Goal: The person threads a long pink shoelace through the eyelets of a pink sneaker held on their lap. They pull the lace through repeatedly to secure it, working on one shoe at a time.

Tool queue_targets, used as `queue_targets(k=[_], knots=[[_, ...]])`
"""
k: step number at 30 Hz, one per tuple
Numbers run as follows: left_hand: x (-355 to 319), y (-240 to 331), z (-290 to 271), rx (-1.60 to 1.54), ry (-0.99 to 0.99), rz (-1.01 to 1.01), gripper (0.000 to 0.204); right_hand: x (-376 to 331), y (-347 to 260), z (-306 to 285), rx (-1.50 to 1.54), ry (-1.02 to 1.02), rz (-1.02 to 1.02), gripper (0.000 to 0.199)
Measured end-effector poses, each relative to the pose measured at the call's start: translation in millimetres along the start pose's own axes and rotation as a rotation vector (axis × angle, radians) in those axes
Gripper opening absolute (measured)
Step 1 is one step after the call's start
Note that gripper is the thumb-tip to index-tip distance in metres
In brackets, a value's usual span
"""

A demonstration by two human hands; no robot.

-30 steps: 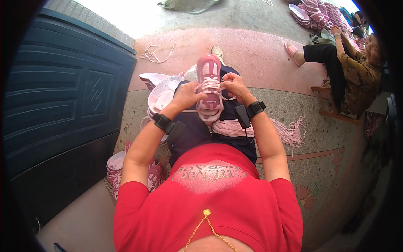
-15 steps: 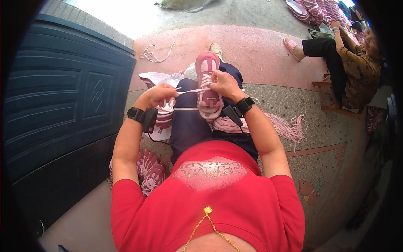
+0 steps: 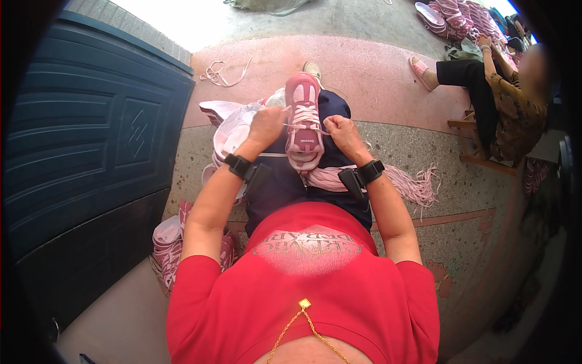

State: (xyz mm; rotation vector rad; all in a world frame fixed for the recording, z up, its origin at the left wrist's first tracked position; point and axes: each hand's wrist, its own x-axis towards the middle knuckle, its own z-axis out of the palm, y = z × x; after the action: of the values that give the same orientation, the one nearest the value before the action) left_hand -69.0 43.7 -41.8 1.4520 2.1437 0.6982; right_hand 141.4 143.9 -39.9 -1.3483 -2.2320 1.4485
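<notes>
A pink and dark-rose sneaker (image 3: 305,134) rests on my lap with its toe pointing away from me. White shoelace (image 3: 306,114) crosses its upper in several rows. To the left of the shoe, my left hand (image 3: 265,128) is closed and slightly blurred, with a strand of lace at its fingers. On the right, my right hand (image 3: 344,134) pinches a lace that runs over the tongue. Both hands are apart from the shoe itself, and the lace stretches between them.
A bundle of pale pink laces (image 3: 403,182) lies across my lap to the right. White-pink shoe pieces (image 3: 233,124) are piled left; more sneakers (image 3: 171,246) sit beside me. A loose lace (image 3: 224,76) lies on the floor. Another person (image 3: 512,109) sits at the right, near a shoe heap (image 3: 458,18).
My left hand has moved right and closer to the shoe. My right hand has come off the laces on the upper, moving right and down with a lace.
</notes>
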Motion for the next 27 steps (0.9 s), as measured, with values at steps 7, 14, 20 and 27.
queue_targets(k=[7,14,20,27], knots=[[0.4,32.9,16.3,0.267,-0.073,-0.05,0.028,-8.7,7.0,11.6,-0.17,0.098,-0.068,0.028],[11.8,38.1,11.8,0.157,0.055,0.155,0.025,-7.9,1.2,5.8,-0.283,-0.039,-0.08,0.028],[35.5,22.9,-17.6,-0.68,-0.586,-0.456,0.019,-15.7,-2.4,1.9,-0.384,-0.023,-0.165,0.028],[4.9,6.7,-16.4,-0.802,-0.407,-0.607,0.02,-35.8,39.9,-34.0,-0.614,0.31,-0.597,0.008]])
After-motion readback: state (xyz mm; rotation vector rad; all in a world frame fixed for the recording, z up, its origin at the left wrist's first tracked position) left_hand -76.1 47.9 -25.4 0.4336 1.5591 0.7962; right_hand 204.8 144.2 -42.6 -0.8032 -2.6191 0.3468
